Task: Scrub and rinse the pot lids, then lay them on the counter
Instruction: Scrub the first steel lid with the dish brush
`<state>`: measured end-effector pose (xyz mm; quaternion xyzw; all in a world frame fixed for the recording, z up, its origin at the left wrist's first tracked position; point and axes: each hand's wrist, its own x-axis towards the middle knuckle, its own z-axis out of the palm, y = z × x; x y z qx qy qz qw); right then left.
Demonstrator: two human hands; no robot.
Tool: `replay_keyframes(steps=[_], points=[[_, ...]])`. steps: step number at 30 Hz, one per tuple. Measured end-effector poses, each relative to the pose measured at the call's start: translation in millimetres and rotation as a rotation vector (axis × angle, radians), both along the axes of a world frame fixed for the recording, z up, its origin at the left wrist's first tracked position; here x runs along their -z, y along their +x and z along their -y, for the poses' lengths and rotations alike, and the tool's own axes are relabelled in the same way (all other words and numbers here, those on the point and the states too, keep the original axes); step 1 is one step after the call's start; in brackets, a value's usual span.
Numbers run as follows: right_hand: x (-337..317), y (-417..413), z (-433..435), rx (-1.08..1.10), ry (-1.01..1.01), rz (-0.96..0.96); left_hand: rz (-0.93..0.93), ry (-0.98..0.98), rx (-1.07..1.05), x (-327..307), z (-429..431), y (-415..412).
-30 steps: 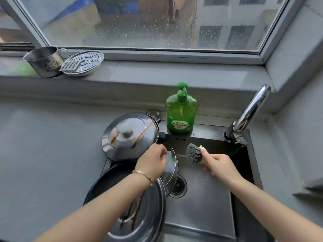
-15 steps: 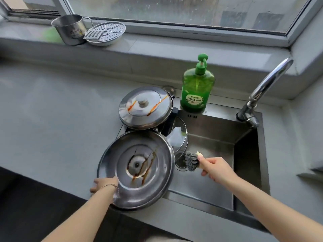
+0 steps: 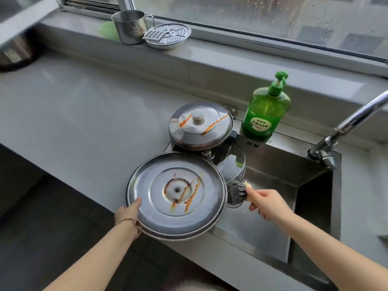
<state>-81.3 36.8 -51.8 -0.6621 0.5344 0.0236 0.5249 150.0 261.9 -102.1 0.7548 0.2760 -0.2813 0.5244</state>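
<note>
**Left hand gripping large lid at rim; right hand holding scrubber**

Left hand [image 3: 128, 213] is gripping the near-left rim of the large lid [image 3: 159, 219], thumb lying over the top edge, the other fingers hidden under it. Right hand [image 3: 267, 203] is closing around the scrubber [image 3: 236, 193], fingers curled on its pale handle end.

Change vs. earlier frames: one second ago the left hand was resting on the leaning lid [image 3: 232, 164] in the sink; half a second ago it was already at the big lid's near rim, and it is staying there. The scrubber was higher over the basin and is now sitting low, just beside the large lid's right rim. Contact cannot be told.

Position: the large lid is lying over the front-left corner of the sink [image 3: 273, 171], overhanging the counter [image 3: 84, 114] edge, between the two hands.

Surfaces: the large lid is round, brushed steel, with concentric steps and a dark centre dot – orange-brown streaks are crossing its middle. The knobbed lid [image 3: 200, 124] behind it is carrying similar streaks. The scrubber head is a dark wiry tuft.

Also present: green soap bottle [image 3: 265, 114], chrome faucet [image 3: 346, 127], steel mug [image 3: 130, 27] and perforated plate [image 3: 168, 35] on the sill.
</note>
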Motion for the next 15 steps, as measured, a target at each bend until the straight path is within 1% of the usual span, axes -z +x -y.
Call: replay_keyframes(steps=[2,4,6,7,11,13,15], points=[[-2.2,-1.2,3.3,0.002,-0.054,0.019,0.147,0.059,0.021,-16.2,0.5,-5.5],[-6.5,-3.1,7.6,0.01,-0.137,0.041,0.281,0.058,0.025,-39.8,4.9,-12.4],[-12.3,-5.6,12.2,0.001,-0.236,0.072,0.388,0.061,0.107,-61.2,11.7,-16.2],[-15.0,-6.7,14.9,-0.014,-0.282,0.083,0.412,0.058,0.143,-70.0,15.7,-18.5],[-26.5,-15.3,19.5,-0.115,-0.392,0.101,0.464,-0.035,0.279,-94.4,38.8,-30.7],[-30.4,-21.8,18.5,-0.156,-0.427,0.117,0.435,-0.088,0.351,-100.5,57.2,-39.6],[-29.8,-31.0,20.6,-0.185,-0.461,0.087,0.353,-0.155,0.415,-102.2,77.7,-50.7]])
